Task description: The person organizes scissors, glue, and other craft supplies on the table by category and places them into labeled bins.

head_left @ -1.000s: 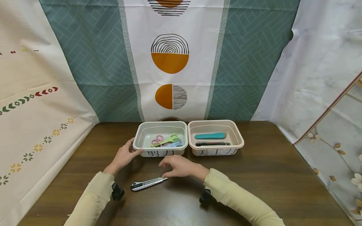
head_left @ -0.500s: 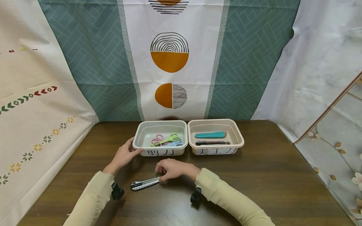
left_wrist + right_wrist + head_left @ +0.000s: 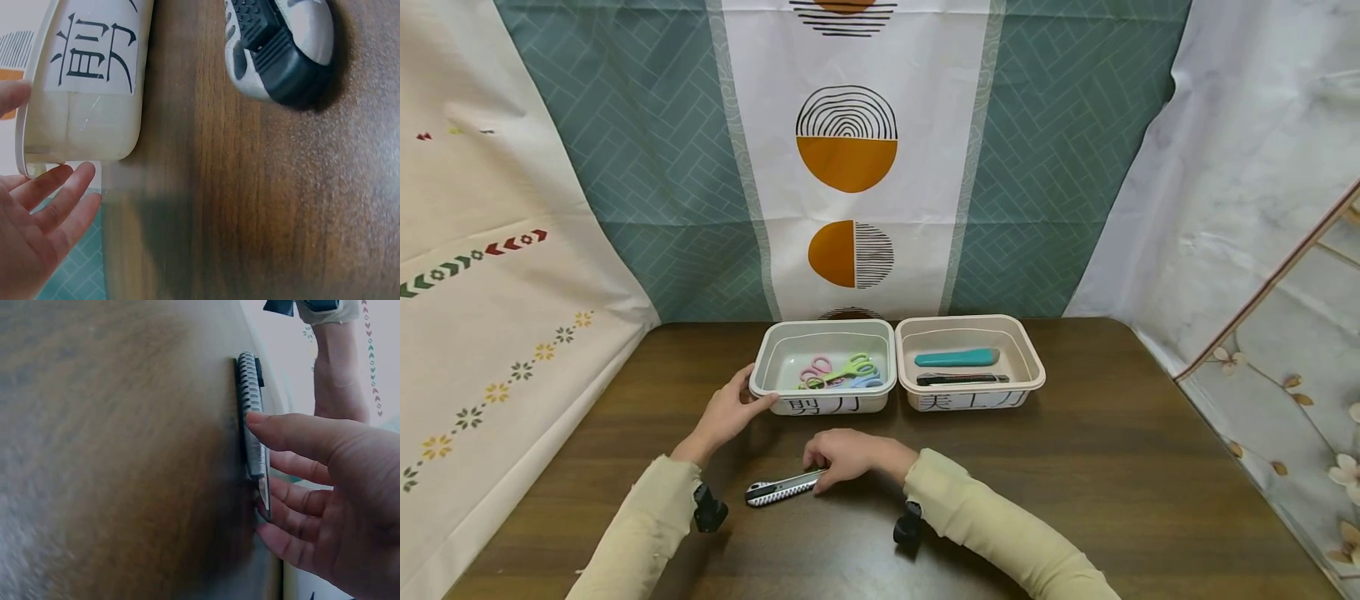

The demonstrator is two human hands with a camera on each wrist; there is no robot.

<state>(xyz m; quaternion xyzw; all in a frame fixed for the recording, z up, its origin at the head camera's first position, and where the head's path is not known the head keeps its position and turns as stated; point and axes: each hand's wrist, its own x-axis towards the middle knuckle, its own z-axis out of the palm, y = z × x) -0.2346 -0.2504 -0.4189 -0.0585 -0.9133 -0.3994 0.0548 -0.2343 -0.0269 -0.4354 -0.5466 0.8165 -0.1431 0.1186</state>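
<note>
A utility knife (image 3: 784, 488) with a black-and-silver ribbed handle lies on the table. My right hand (image 3: 850, 454) grips its front end. In the right wrist view, my thumb lies on one side of the knife (image 3: 251, 419), with the fingers on the other. My left hand (image 3: 726, 417) touches the front left corner of a pale plastic box (image 3: 827, 401). In the left wrist view, the thumb is at the rim and the loosely extended fingers (image 3: 69, 194) are at the end wall. Pink, green and blue scissors (image 3: 853, 367) lie in this box.
A second, beige box (image 3: 1030, 367) stands against the first one's right side. It contains a teal cutter (image 3: 957, 358) and a black slim cutter (image 3: 962, 379). Both boxes bear handwritten labels. A patterned cloth (image 3: 1045, 167) hangs behind the wooden table (image 3: 1075, 467).
My right hand has moved left and slightly down onto the knife's front end, and its thumb and fingers have closed around it. The left hand stays at the box corner.
</note>
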